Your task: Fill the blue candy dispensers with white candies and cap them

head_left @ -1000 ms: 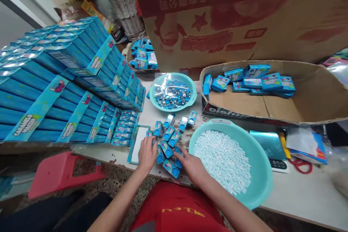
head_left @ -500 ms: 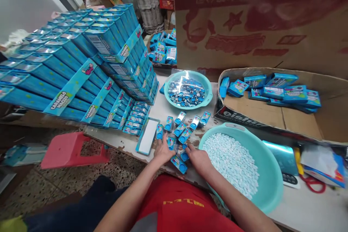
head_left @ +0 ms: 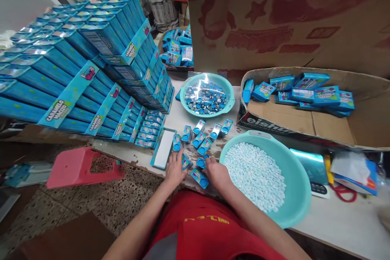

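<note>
Several small blue tins (head_left: 201, 138) lie scattered on the table's near edge. My left hand (head_left: 175, 168) rests among them with its fingers spread, touching a tin (head_left: 185, 162). My right hand (head_left: 215, 172) has its fingers curled over other tins (head_left: 200, 163), and another tin (head_left: 199, 178) lies between the two hands. Whether the right hand grips one is hidden. Right of that hand stands a teal basin of white pellets (head_left: 258, 174). A smaller teal bowl (head_left: 207, 97) behind the tins holds shiny round pieces.
Stacked blue cartons (head_left: 91, 69) fill the left of the table, with an open tray (head_left: 163, 148) beside them. A low cardboard box (head_left: 304, 105) with blue packs sits right. A tall carton (head_left: 289, 20) stands behind. A red stool (head_left: 82, 166) is on the floor.
The view has swung left and steadied. Both hands have drawn closer together over the tins near the table edge, bunching them toward me.
</note>
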`<action>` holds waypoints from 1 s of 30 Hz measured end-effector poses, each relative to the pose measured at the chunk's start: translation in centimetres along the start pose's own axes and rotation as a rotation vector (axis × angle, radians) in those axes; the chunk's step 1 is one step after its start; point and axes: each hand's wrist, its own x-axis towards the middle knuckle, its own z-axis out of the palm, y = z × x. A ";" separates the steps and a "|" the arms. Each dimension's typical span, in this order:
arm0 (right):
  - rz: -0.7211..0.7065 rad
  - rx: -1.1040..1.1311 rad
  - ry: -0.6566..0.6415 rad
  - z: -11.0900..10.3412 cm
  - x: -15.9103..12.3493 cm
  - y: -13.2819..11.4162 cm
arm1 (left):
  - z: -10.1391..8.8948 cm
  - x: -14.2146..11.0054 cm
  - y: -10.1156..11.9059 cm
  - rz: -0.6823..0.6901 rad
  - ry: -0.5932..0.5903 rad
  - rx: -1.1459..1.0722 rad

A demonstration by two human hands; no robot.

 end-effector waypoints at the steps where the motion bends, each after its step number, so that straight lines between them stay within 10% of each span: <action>1: 0.000 0.006 0.006 0.0 -0.2 0.1 | 0.2 -0.4 -0.6 0.029 0.009 -0.017; 10: -0.171 0.088 -0.015 2.9 -4.0 0.0 | 1.4 -1.6 -0.8 0.011 0.056 0.166; 19: -0.495 -0.018 -0.041 3.4 -1.1 -8.1 | -7.4 -2.7 -6.7 -0.129 0.106 -0.041; 24: -0.476 -0.039 0.001 6.2 5.3 -14.6 | -12.1 2.7 -9.5 0.153 0.097 0.166; 30: -0.350 -0.091 -0.027 8.9 9.4 -15.3 | -11.0 9.7 -9.1 0.500 -0.121 0.321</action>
